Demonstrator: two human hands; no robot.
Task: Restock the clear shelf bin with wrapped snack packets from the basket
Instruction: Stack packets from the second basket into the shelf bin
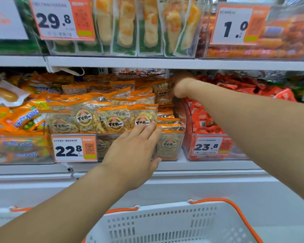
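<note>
The left hand (137, 151) lies flat, fingers straight, against orange-edged clear snack packets (112, 118) heaped in the clear plastic shelf bin (170, 146). The right hand (182, 88), seemingly gripping a rear packet, could topple the overfull heap. Tag (74, 148) reads 22.8; the white slotted basket (174, 223) sits below.
</note>
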